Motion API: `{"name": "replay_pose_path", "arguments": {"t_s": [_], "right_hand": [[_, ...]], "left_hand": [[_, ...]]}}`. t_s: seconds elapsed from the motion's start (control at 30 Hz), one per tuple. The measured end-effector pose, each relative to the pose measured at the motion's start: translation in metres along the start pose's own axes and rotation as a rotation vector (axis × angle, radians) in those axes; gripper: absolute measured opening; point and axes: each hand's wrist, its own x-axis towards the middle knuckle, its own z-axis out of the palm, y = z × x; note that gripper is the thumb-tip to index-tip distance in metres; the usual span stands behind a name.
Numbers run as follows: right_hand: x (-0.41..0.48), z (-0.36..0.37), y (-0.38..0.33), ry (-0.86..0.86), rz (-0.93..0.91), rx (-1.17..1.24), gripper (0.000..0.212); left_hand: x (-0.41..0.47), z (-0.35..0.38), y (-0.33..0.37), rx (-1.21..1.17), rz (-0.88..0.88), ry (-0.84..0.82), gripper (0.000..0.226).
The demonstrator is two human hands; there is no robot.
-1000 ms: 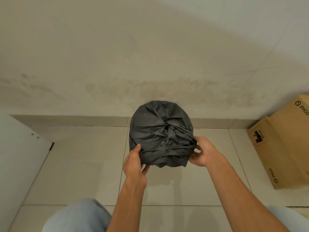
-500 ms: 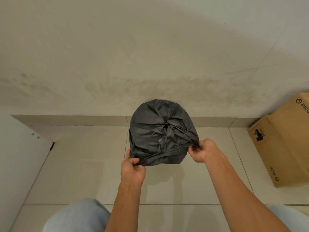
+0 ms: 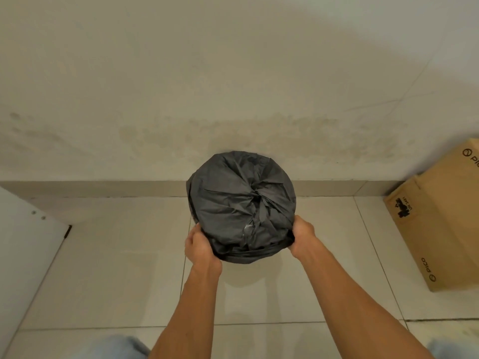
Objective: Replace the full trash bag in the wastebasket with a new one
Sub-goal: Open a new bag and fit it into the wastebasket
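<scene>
A full dark grey trash bag (image 3: pixel 233 193), knotted at its top, bulges over the wastebasket, which it hides completely. It stands on the tiled floor against the wall. My left hand (image 3: pixel 201 246) grips the bag's lower edge on the near left side, fingers curled into the plastic. On the near right side my right hand (image 3: pixel 302 235) pinches the same bunched edge of the bag. No new bag is in view.
A brown cardboard box (image 3: pixel 440 224) stands on the floor at the right, by the wall. A white panel (image 3: pixel 23 244) fills the left edge. My knees in light blue trousers (image 3: pixel 111 348) show at the bottom. Pale floor tiles (image 3: pixel 116 268) surround the bag.
Both hands have closed on the bag's lower edge and pulled it up and toward me; the rim fold now bunches between them. The view has shifted slightly.
</scene>
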Motion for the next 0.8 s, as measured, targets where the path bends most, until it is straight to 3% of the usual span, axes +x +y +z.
{"name": "replay_pose_path", "arguments": {"t_s": [0.07, 0.13, 0.23, 0.33, 0.47, 0.63, 0.8], "right_hand": [[-0.001, -0.001, 0.000, 0.104, -0.108, 0.020, 0.028], [-0.007, -0.005, -0.006, 0.240, -0.272, 0.036, 0.029], [-0.018, -0.003, -0.024, 0.259, -0.532, -0.049, 0.017], [-0.024, 0.007, -0.046, 0.122, -0.694, -0.246, 0.025], [-0.012, 0.023, -0.053, -0.105, -0.547, -0.499, 0.041], [-0.001, 0.011, -0.020, -0.116, -0.384, -0.438, 0.069], [-0.009, -0.007, -0.014, -0.055, -0.488, -0.448, 0.055]], "left_hand": [[0.001, 0.001, 0.002, 0.140, 0.188, 0.233, 0.037], [-0.005, 0.001, 0.009, 0.232, 0.452, 0.357, 0.030], [-0.014, 0.010, 0.026, 0.303, 0.720, 0.248, 0.026], [-0.011, 0.028, 0.039, 0.520, 0.715, -0.021, 0.034], [0.003, 0.035, 0.036, 0.766, 0.732, -0.113, 0.042], [0.009, 0.021, 0.025, 0.760, 0.675, -0.215, 0.049], [-0.002, 0.022, 0.023, 0.705, 0.627, -0.259, 0.049]]}}
